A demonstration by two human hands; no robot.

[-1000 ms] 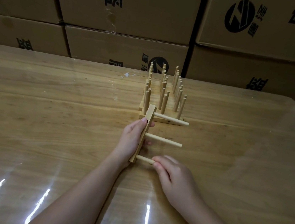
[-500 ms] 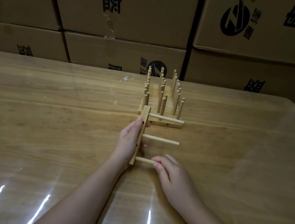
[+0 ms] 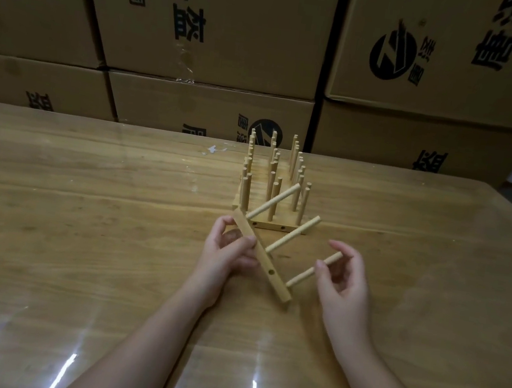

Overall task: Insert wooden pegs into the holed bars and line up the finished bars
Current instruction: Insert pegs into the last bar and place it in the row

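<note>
The left hand [image 3: 228,255] is gripping one tilted holed bar [image 3: 260,252] carrying three pegs [image 3: 293,234], just before the finished bars [image 3: 268,226] standing on the table [image 3: 85,205]. The right hand [image 3: 346,288] is curling around the nearest peg [image 3: 306,272], its grip unclear.

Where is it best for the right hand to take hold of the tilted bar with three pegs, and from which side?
Probably the lower stretch of the bar, between the middle and nearest pegs, pinched across its edges from the near side. The left hand holds the upper half, and the pegs stick out to the right, crowding that face.
</note>
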